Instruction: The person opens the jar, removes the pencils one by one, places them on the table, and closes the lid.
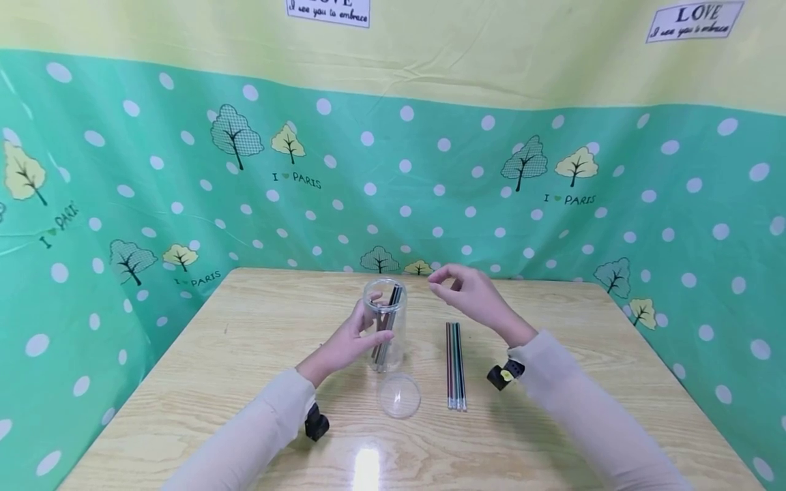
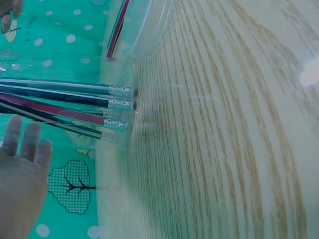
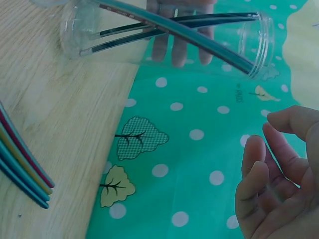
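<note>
My left hand (image 1: 350, 343) holds a clear plastic jar (image 1: 398, 346) upright on the table, fingers behind it and thumb across the near side. Inside lean several pencils (image 2: 75, 103) with silver ferrules at the jar's bottom. My right hand (image 1: 477, 296) hovers to the right of the jar's mouth. Its fingers are loosely bent, with thumb and forefinger near each other and nothing between them in the right wrist view. Below that hand, several more pencils (image 1: 456, 368) lie side by side, ferrule ends toward me.
A round clear lid (image 1: 399, 397) lies on the wood-grain table (image 1: 258, 341) in front of the jar, left of the loose pencils. A green and yellow printed curtain (image 1: 393, 184) hangs behind the table and along both sides.
</note>
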Tool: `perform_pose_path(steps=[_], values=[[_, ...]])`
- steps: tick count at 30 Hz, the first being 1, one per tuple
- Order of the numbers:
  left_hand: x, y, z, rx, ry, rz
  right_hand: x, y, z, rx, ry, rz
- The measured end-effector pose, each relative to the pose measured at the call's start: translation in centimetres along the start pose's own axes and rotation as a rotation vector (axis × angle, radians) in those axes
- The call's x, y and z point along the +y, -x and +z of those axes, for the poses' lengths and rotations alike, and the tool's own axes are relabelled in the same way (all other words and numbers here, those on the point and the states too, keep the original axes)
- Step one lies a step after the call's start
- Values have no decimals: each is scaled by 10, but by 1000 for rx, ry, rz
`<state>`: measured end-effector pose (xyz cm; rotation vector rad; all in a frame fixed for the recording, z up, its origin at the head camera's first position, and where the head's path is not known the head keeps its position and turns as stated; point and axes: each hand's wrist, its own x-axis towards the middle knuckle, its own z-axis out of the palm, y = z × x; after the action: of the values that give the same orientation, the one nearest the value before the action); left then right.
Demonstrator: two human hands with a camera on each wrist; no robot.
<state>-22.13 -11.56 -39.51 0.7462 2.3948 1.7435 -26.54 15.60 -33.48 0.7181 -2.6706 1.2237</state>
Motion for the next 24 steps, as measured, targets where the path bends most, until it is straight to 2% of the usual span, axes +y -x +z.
perform_pose_path(steps=[2,8,17,24], values=[[-4,-1,0,5,1,-3,-6,1,0,14,11,-28],[-31,-8,1,18,2,6,-18,3,2,30,29,-103],[-35,-9,0,22,-4,3,-30,7,7,-24,18,-214],[-35,-9,0,15,-11,-6,-39,10,14,-63,9,-265]])
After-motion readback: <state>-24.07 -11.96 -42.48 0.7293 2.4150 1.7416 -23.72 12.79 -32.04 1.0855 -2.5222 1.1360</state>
